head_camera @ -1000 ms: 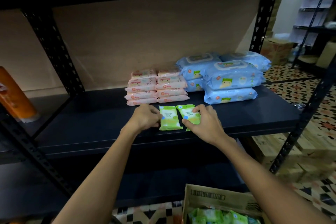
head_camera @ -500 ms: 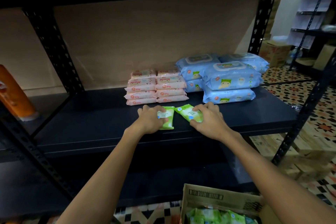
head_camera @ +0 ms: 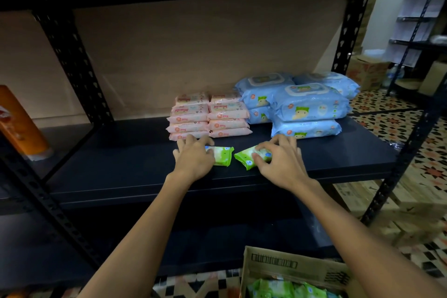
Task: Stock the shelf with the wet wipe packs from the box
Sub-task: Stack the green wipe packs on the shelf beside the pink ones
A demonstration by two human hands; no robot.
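Left hand: the left hand [head_camera: 193,157] lies palm down on the left green pack [head_camera: 221,158], fingers loosely spread over its left part.
Right hand: the right hand [head_camera: 281,161] has fingertips and thumb curled round the right green pack [head_camera: 250,156], pinching it; this pack sits tilted.
Green packs: both rest on the dark shelf [head_camera: 121,164] near its front edge, just beside each other, corners nearly meeting.
Behind the hands: pink packs [head_camera: 209,116] stacked in two columns; blue packs [head_camera: 307,104] piled to their right.
Box: the cardboard box [head_camera: 290,266] stands low at the right, with more green packs [head_camera: 285,289] inside.
Room: patterned tiled floor [head_camera: 396,126], an orange bottle [head_camera: 20,123] at the far left, another rack [head_camera: 418,19] at the far right.
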